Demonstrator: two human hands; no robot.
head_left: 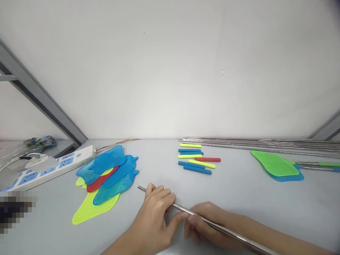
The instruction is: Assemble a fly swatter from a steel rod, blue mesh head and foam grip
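My left hand [158, 214] is closed over a slim metal telescopic rod [233, 234], close to its far left end, which pokes out past the fingers. Farther along, my right hand [208, 223] grips the same rod between thumb and fingers. It slants down to the lower right and out of view. To the left lies a pile of perforated fly swatter heads: blue ones [114, 186], a red one [99, 180] and yellow ones [92, 210]. Beyond my hands, several short plastic handle sleeves [198, 170] in blue, yellow and red lie in loose rows.
At right, a green fly swatter [276, 164] with a rod lies over a blue one [289, 177]. Several long metal rods [265, 143] run along the wall. A white power strip [77, 157] with a plug and cable sits at left. Grey frame posts [39, 92] flank the table.
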